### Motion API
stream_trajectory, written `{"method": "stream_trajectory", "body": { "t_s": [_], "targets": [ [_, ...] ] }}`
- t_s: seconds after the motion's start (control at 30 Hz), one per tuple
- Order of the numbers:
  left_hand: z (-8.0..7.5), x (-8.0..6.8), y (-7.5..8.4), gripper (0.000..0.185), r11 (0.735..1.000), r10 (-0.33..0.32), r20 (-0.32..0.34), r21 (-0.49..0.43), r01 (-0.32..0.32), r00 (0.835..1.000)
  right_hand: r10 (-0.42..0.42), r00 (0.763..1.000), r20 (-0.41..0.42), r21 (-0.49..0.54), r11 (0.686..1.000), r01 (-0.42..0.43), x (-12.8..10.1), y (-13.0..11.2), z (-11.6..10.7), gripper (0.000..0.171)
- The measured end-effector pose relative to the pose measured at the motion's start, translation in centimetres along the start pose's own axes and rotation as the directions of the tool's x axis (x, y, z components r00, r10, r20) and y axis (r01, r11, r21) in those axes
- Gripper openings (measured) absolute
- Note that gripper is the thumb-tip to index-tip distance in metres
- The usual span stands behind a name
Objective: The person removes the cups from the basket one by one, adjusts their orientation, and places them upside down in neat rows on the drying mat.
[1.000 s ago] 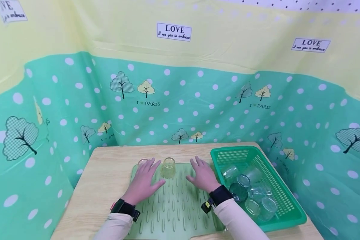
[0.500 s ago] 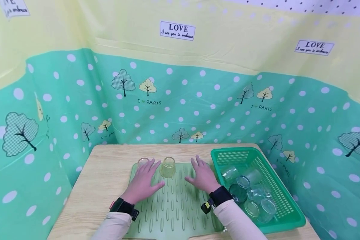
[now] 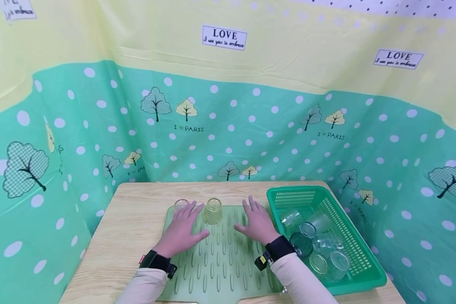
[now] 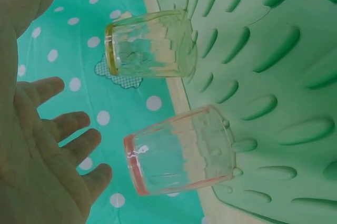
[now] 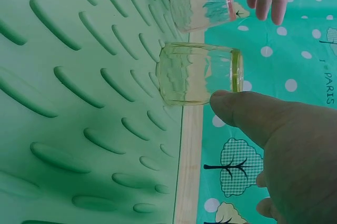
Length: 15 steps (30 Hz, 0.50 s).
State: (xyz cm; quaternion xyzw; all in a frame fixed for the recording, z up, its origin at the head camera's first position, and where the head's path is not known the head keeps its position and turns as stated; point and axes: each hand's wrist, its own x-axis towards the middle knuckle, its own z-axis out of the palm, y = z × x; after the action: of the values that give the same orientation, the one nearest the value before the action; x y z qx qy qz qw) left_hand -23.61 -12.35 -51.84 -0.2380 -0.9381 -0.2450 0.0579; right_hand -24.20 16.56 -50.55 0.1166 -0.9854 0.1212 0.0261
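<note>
A green ridged drying mat (image 3: 220,261) lies on the table, with two glasses standing upside down at its far edge. One is a yellow-tinted glass (image 3: 213,212); left of it is a pink-tinted glass (image 4: 181,153), partly hidden behind my left hand in the head view. My left hand (image 3: 180,232) hovers above the mat's left part, fingers spread, holding nothing. Above the right part is my right hand (image 3: 258,223), its fingers extended and nothing in it. In the right wrist view the thumb overlaps the yellow glass's base; the head view shows them apart.
A green plastic basket (image 3: 365,249) stands at the table's right, holding several glasses, among them a dark-tinted glass (image 3: 301,245) and clear ones. The wooden table (image 3: 110,240) ends at a polka-dot curtain (image 3: 197,160) behind and at both sides.
Both hands stay almost in place over the mat. The head view has shifted slightly, and a bit more of the pink glass shows. The glasses have not moved.
</note>
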Motion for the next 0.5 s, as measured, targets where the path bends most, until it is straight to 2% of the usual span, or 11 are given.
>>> {"method": "stream_trajectory", "body": {
  "t_s": [0.23,0.5],
  "targets": [
    [-0.05,0.14,0.29,0.091,0.997,-0.002,0.039,-0.074,0.004,0.999,0.006,1.0,0.004,0.03,1.0,-0.006,-0.2,0.28,0.46,0.096],
    [0.15,0.49,0.2,0.092,0.998,0.019,0.026,-0.062,-0.018,0.999,0.011,1.0,0.009,0.045,0.999,-0.012,-0.13,0.33,0.43,0.097]
  ]
}}
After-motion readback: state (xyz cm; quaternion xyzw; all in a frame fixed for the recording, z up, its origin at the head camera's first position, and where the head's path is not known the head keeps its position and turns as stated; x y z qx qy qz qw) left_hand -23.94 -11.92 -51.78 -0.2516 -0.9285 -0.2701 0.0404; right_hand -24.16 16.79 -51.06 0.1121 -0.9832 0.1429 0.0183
